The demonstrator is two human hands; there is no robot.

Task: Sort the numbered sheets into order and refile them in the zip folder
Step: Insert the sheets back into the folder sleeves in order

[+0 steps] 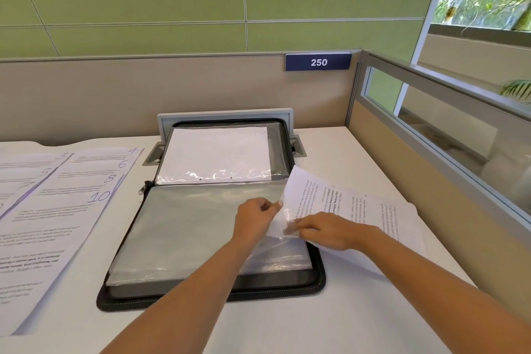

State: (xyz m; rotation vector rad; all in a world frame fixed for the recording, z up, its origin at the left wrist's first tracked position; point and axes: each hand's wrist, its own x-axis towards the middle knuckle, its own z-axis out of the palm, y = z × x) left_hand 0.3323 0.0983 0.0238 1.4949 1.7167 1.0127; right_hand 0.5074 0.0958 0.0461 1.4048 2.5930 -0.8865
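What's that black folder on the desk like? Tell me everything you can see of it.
The zip folder is black, fabric-looking, with pale stitching on its rim and a zipper pull at its left. It lies open flat on the white desk. Both halves hold clear plastic sleeves; the far one shows a white sheet. The left hand pinches the right edge of the near sleeve, where the right hand holds a printed sheet.
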